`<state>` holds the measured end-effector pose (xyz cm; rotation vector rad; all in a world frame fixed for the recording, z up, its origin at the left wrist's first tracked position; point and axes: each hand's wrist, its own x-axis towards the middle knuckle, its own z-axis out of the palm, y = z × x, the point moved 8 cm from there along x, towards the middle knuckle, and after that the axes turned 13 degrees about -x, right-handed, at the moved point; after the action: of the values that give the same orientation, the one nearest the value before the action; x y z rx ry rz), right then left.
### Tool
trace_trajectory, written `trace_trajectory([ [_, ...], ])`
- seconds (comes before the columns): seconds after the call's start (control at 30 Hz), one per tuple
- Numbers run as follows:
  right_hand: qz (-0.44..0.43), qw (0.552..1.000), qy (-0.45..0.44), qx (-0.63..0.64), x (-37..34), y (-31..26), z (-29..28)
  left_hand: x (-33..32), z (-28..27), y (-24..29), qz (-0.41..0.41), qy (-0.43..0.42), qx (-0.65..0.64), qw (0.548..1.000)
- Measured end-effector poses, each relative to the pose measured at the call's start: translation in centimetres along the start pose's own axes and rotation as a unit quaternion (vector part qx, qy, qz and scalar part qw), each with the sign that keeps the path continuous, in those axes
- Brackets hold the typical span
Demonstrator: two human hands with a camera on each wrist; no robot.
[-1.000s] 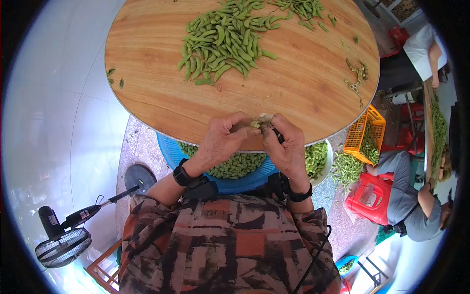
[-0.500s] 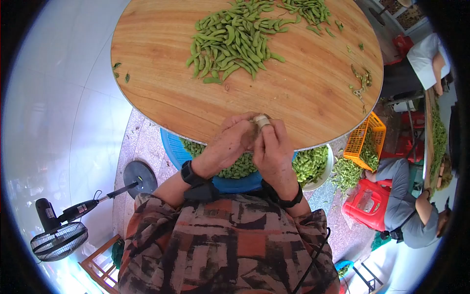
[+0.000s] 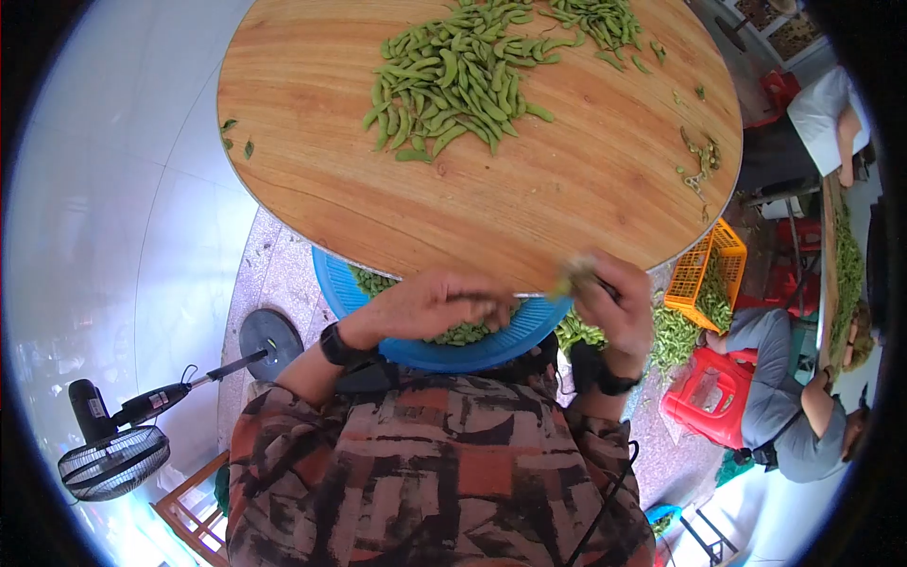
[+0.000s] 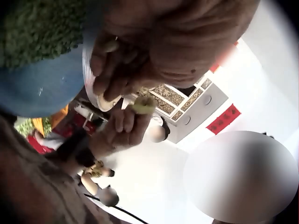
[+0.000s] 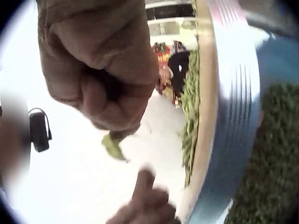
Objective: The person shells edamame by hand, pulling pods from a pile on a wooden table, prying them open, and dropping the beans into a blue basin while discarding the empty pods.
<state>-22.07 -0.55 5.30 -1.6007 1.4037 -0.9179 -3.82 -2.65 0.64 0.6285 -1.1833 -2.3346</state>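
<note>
My right hand [image 3: 616, 300] pinches a split green bean pod [image 4: 144, 104] at its fingertips, off the table's near edge; the pod [image 5: 113, 147] hangs below the fingers in the right wrist view. My left hand [image 3: 436, 304] is over the blue basin [image 3: 537, 327], blurred, its fingers curled. A small pale green bean [image 4: 111, 45] shows among those fingers in the left wrist view. Shelled green beans [image 3: 463, 334] fill the basin, partly hidden by the left hand. On the round wooden table [image 3: 321, 180] lies a heap of unshelled pods [image 3: 453, 90].
A smaller pod pile [image 3: 600, 21] and some scraps [image 3: 701, 159] lie on the table. Right of me are an orange crate [image 3: 704, 269], pods on the floor [image 3: 673, 335], a red stool [image 3: 707, 397] and a seated person [image 3: 798, 378]. A fan [image 3: 113, 463] stands at left.
Both hands worked together at the table edge earlier. Now they are apart: the right has moved right with the pod, the left down over the basin.
</note>
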Motion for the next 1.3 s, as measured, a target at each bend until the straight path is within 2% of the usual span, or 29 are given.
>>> trace_trajectory([
  [0.03, -0.05, 0.996, -0.016, -0.067, -0.8, -0.7, -1.5, -0.5, 0.5, 0.9, 0.037, -0.057, 0.143, 0.987],
  [0.07, -0.063, 0.996, -0.038, -0.059, -2.0, -0.1, -2.4, -1.1, 1.0, 1.4, 0.072, -0.113, 0.281, 0.95],
  [0.1, -0.052, 0.984, -0.064, -0.155, -3.0, 0.5, -3.7, -1.4, 0.3, 1.8, 0.073, -0.109, 0.282, 0.95],
  [0.13, 0.037, 0.978, -0.062, -0.194, -4.1, 2.1, -4.9, -1.5, -1.6, 3.3, 0.122, -0.011, 0.375, 0.919],
  [0.2, 0.111, 0.955, 0.002, -0.274, -5.8, 4.6, -7.3, -1.4, -5.0, 6.9, 0.184, 0.165, 0.51, 0.824],
  [0.23, 0.109, 0.955, 0.002, -0.275, -6.1, 5.1, -7.5, -1.2, -6.5, 8.8, 0.198, 0.242, 0.555, 0.771],
  [0.27, 0.112, 0.952, 0.034, -0.283, -6.3, 5.5, -8.1, -0.6, -7.5, 9.4, 0.2, 0.242, 0.555, 0.771],
  [0.33, 0.116, 0.947, 0.067, -0.291, -6.2, 5.5, -8.5, -0.5, -9.1, 10.8, 0.261, 0.301, 0.583, 0.708],
  [0.37, 0.098, 0.95, 0.087, -0.283, -5.6, 4.9, -8.1, -0.2, -9.5, 11.0, 0.261, 0.3, 0.583, 0.708],
  [0.43, 0.08, 0.952, 0.109, -0.275, -4.1, 3.7, -6.9, 0.9, -10.5, 10.4, 0.184, 0.286, 0.612, 0.714],
  [0.5, 0.102, 0.975, 0.156, -0.12, -2.2, 3.2, -5.3, 0.5, -9.7, 10.2, 0.206, 0.284, 0.61, 0.711],
  [0.57, 0.074, 0.982, 0.158, -0.079, -0.1, 1.9, -2.5, 0.2, -8.3, 9.6, 0.229, 0.279, 0.607, 0.708],
  [0.63, 0.083, 0.991, 0.101, 0.012, 1.4, 1.8, 1.3, 0.4, -7.9, 6.9, 0.181, 0.242, 0.347, 0.887],
  [0.67, 0.101, 0.987, 0.067, 0.107, 2.1, 1.6, 3.5, 0.3, -6.6, 6.5, 0.181, 0.24, 0.346, 0.889],
  [0.7, 0.117, 0.972, 0.031, 0.201, 2.6, 1.5, 5.5, 0.6, -5.8, 5.1, 0.125, 0.231, 0.251, 0.932],
  [0.73, 0.118, 0.972, 0.033, 0.201, 3.0, 1.6, 6.2, 0.8, -5.1, 3.5, 0.067, 0.219, 0.152, 0.961],
  [0.8, 0.137, 0.932, -0.039, 0.332, 3.4, 1.7, 8.6, 0.8, -4.2, 2.8, 0.101, 0.233, 0.143, 0.957],
  [0.87, 0.133, 0.928, -0.035, 0.345, 3.5, 1.8, 8.9, 0.7, -4.0, 2.5, 0.135, 0.246, 0.133, 0.95],
  [0.9, 0.13, 0.924, -0.032, 0.359, 3.5, 1.8, 8.9, 0.4, -3.8, 3.2, 0.181, 0.264, 0.22, 0.921],
  [0.93, 0.131, 0.924, -0.03, 0.358, 3.4, 1.9, 9.0, 0.0, -3.2, 3.8, 0.225, 0.279, 0.305, 0.883],
  [0.97, 0.133, 0.934, -0.02, 0.33, 3.3, 2.0, 8.8, 0.1, -3.1, 3.6, 0.225, 0.277, 0.303, 0.884],
  [1.03, 0.135, 0.944, -0.01, 0.301, 3.2, 2.1, 8.7, -0.5, -1.8, 4.5, 0.31, 0.271, 0.373, 0.831],
  [1.07, 0.124, 0.951, -0.004, 0.282, 3.2, 2.0, 8.5, -0.6, -1.8, 4.4, 0.31, 0.27, 0.373, 0.832],
  [1.1, 0.114, 0.958, 0.002, 0.264, 3.2, 1.8, 8.4, -0.1, -3.3, 2.7, 0.216, 0.266, 0.205, 0.917],
  [1.13, 0.115, 0.958, 0.001, 0.264, 3.2, 2.0, 8.4, 0.4, -4.0, 0.4, 0.113, 0.25, 0.027, 0.961],
  [1.17, 0.112, 0.944, -0.013, 0.309, 3.2, 2.1, 8.6, 0.4, -4.0, 0.4, 0.112, 0.251, 0.027, 0.961],
  [1.2, 0.109, 0.929, -0.027, 0.352, 3.1, 2.0, 8.7, 0.8, -3.6, -0.8, 0.075, 0.212, -0.161, 0.961],
  [1.23, 0.109, 0.929, -0.027, 0.353, 3.1, 2.1, 8.6, 1.1, -2.8, -1.7, 0.036, 0.166, -0.342, 0.924],
  [1.3, 0.091, 0.923, -0.041, 0.371, 3.1, 1.8, 8.6, 1.4, -2.3, -1.9, 0.025, 0.144, -0.367, 0.919],
])
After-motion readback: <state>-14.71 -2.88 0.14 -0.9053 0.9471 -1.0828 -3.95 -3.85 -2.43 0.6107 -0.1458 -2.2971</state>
